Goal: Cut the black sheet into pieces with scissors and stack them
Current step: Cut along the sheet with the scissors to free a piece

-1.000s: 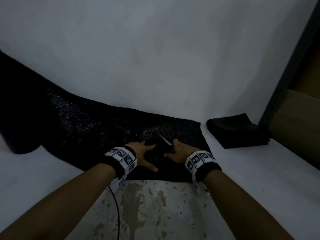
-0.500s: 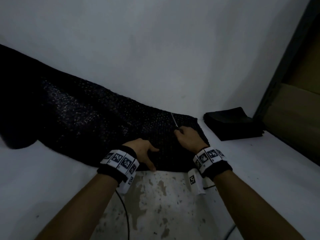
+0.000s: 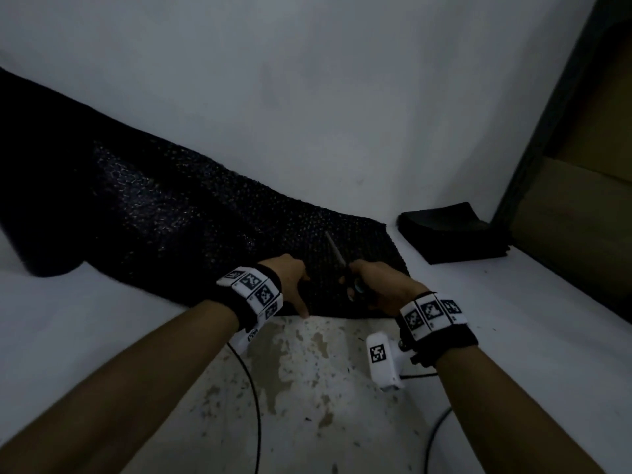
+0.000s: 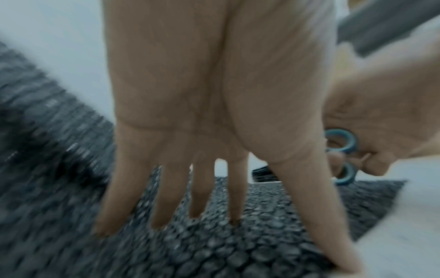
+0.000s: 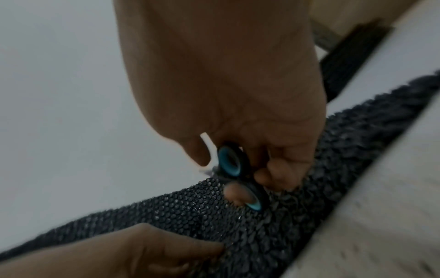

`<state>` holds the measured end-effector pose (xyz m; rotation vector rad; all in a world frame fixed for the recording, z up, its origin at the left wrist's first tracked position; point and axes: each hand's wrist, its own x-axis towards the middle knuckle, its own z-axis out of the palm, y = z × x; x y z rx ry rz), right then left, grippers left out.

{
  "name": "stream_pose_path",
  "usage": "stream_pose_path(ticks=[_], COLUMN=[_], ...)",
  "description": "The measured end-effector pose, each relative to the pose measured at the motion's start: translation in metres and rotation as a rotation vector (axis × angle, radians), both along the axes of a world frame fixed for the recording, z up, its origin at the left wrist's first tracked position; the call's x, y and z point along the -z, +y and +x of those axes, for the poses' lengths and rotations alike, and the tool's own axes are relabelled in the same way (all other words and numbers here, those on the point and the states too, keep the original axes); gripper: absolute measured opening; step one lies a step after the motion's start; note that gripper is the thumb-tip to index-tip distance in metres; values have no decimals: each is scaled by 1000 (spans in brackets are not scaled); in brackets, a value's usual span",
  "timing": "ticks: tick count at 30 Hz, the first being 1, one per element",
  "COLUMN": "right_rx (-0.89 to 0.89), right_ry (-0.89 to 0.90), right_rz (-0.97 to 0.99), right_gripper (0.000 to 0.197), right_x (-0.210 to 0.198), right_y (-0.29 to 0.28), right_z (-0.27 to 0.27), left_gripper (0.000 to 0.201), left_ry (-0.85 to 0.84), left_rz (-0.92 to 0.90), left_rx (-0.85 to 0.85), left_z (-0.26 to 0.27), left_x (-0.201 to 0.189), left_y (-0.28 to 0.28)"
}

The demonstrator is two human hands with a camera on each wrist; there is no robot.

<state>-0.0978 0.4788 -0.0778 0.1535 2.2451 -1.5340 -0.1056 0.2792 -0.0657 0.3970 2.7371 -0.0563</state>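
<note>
The left hand (image 3: 290,278) lay flat with its fingers (image 4: 166,197) spread and straight, pressing the black sheet (image 3: 178,230) near its front edge. Just beside it, at its 3 o'clock, the right hand (image 3: 379,278) curled round the blue loops of the scissors (image 5: 234,165), blades pointing toward 11 o'clock over the sheet. The bumpy sheet ran leftward across the white worktop (image 3: 513,302). A stack of black pieces (image 3: 451,234) sat at 2 o'clock, well apart.
</note>
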Motion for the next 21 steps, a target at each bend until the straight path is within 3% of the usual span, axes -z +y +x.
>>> stream_pose_path(ticks=[3,7,15,21], right_rx=[78,40,17,-57], right_ry=[-96,-125,-24,-104], right_rz=[-225,-323,-258,-256], right_gripper=[16,14,19,15], right_x=[8,12,10,10], right_y=[8,9,14,24], right_z=[8,21,35,48], left_gripper=[57,29,13,5], left_ry=[82,47,83,126], left_rz=[43,170,287,255], left_rx=[37,58,-13,-23], left_z=[6,11,14,11], left_x=[2,5,12,16], left_y=[5,8,-1,11])
